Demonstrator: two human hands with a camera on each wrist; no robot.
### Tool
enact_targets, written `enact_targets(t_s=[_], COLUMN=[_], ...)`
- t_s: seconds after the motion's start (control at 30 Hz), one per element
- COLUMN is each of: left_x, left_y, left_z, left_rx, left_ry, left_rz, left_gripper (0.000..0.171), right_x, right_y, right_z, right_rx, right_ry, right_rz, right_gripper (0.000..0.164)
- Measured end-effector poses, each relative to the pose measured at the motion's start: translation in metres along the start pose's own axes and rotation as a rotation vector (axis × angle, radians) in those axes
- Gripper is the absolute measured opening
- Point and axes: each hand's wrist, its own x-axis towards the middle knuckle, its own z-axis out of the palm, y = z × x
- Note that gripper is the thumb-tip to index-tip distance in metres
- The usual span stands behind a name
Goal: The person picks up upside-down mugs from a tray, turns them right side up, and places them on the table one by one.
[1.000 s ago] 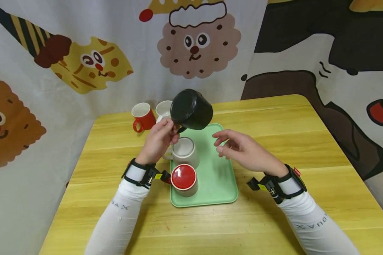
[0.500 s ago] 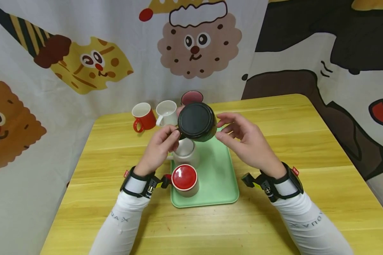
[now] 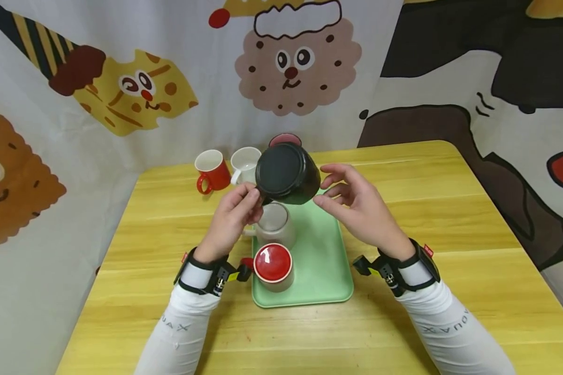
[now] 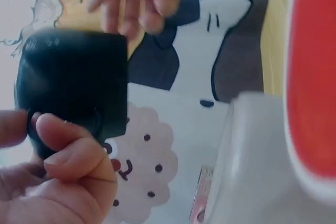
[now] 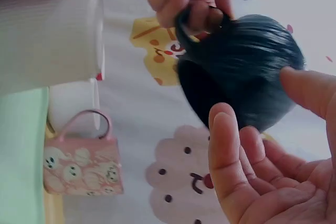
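A black mug (image 3: 283, 174) hangs tilted over the far end of the green tray (image 3: 320, 271), its base turned toward me in the head view. My left hand (image 3: 230, 221) pinches its handle between thumb and fingers. Beside the mug's other side is my right hand (image 3: 361, 211), fingers loosely bent and fingertips close to the wall. The right wrist view shows the mug's dark opening (image 5: 199, 90) and ribbed side. Upside down on the tray are a pale ribbed mug (image 3: 274, 221) and, nearer me, a mug with a red base (image 3: 273, 263).
Behind the tray stand a red mug (image 3: 212, 171) with a white inside and a white mug (image 3: 245, 162), both upright. A pink mug (image 5: 84, 166) with little printed figures is partly hidden by the black mug in the head view. A printed cloth (image 3: 169, 125) hangs behind the table.
The black mug has come lower and nearer, and its base has turned more toward me. My right hand has moved left and up to its side. The left hand still grips the handle.
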Motion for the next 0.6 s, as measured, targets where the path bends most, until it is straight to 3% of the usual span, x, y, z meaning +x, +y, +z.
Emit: enact_targets(t_s=[0.33, 0.6], left_x=[-0.006, -0.012], left_y=[-0.003, -0.004], left_z=[0.019, 0.045], left_rx=[-0.476, -0.674], left_ry=[-0.024, -0.054], left_rz=[0.024, 0.020], left_gripper=[0.026, 0.024], right_x=[0.002, -0.003], right_y=[0.007, 0.006], right_z=[0.013, 0.032], right_rx=[0.200, 0.394], right_ry=[-0.082, -0.152], right_rz=[0.091, 0.194], right_gripper=[0.052, 0.039])
